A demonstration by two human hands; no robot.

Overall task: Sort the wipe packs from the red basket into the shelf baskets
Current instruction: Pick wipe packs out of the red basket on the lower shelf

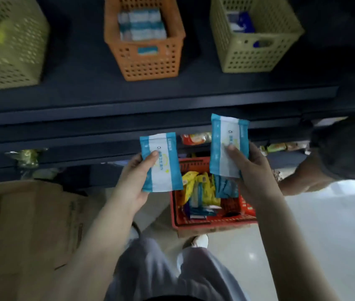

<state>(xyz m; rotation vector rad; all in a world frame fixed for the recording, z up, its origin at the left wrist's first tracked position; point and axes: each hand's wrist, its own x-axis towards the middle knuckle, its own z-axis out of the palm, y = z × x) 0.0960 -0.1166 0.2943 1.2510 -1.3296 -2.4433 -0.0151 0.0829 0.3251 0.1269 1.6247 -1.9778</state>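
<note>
From the head camera, looking down past the person's arms: the left hand grips one blue-and-white wipe pack with the thumb pressed across its face, and the right hand grips a second matching pack the same way, held a little higher. Both packs are up in the air, apart from each other, above the red basket on the floor, which holds a jumble of yellow and blue packs. Up on the dark shelf stand an orange basket in the middle and a green basket to the right; another green one sits at the left. The orange one holds blue-and-white packs that look to me like the same sort, though blur hides the print. A cardboard box lies at the left

I'd judge the step is carrying this pair up. Done well, both go to the orange basket, lifted clear over its front rim, one hand at a time as the opening is narrow, laid flat on the stack before the fingers let go
</note>
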